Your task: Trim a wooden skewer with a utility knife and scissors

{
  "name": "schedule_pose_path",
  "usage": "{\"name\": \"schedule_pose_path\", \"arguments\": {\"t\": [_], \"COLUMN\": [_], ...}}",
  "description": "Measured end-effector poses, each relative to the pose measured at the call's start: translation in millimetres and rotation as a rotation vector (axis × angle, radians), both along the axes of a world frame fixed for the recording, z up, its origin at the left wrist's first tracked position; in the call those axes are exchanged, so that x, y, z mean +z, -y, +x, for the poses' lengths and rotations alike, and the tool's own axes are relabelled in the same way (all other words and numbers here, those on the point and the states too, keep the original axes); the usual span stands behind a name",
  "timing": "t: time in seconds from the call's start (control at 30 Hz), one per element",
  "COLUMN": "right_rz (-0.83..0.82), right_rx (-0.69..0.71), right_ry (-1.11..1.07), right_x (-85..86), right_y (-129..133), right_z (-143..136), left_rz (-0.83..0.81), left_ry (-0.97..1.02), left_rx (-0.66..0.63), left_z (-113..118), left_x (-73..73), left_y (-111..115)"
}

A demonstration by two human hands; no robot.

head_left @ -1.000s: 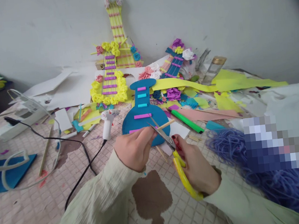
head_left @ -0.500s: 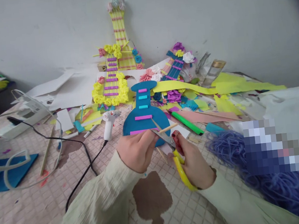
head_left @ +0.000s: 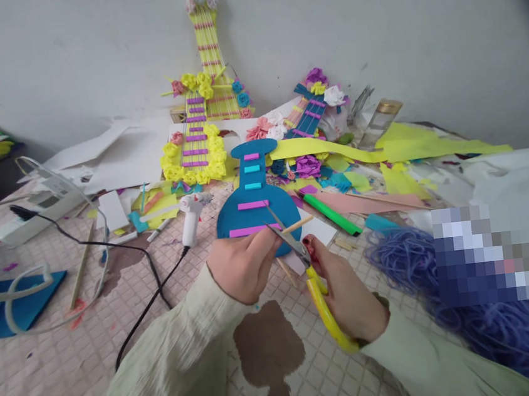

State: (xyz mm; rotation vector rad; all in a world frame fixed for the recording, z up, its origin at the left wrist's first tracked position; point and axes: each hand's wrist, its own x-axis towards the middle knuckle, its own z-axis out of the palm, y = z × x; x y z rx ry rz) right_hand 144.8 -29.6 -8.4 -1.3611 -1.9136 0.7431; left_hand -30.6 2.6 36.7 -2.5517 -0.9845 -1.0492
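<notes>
Left hand [head_left: 246, 266] with fingers pinching a wooden stick [head_left: 301, 223]; right hand [head_left: 353, 296] with fingers closed round scissors [head_left: 322, 313], blades parted at the stick; on the desk [head_left: 61, 383] beyond, a blue guitar shape [head_left: 229, 217] bears five bars [head_left: 253, 205], unstrung

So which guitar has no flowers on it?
The front blue guitar, just beyond the scissors. The tall yellow guitar, short yellow guitar and tilted blue guitar behind it all have flowers.
</notes>
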Motion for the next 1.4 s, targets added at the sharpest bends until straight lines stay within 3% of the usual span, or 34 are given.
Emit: {"name": "schedule_pose_path", "arguments": {"t": [0.3,0.47,0.83,1.4], "right_rz": [-0.087,-0.010,0.069,-0.001], "right_rx": [-0.009,-0.016,-0.048,-0.015], "right_ry": [0.032,0.029,0.055,0.033], "right_x": [5.1,3.1,5.5,3.7], "right_y": [3.7,-3.5,-2.1,-1.7], "right_z": [-1.8,-0.3,1.8,0.6], "left_rz": [0.043,0.013,0.055,0.051], "left_ry": [0.004,0.002,0.000,0.028], "left_rx": [0.014,0.068,0.046,0.029], "left_z": [-1.9,-1.1,2.0,2.9], "left_x": [-1.3,-3.2,-6.0,-6.7], "left_y": [-3.3,-2.2,-3.8,-3.9]}}
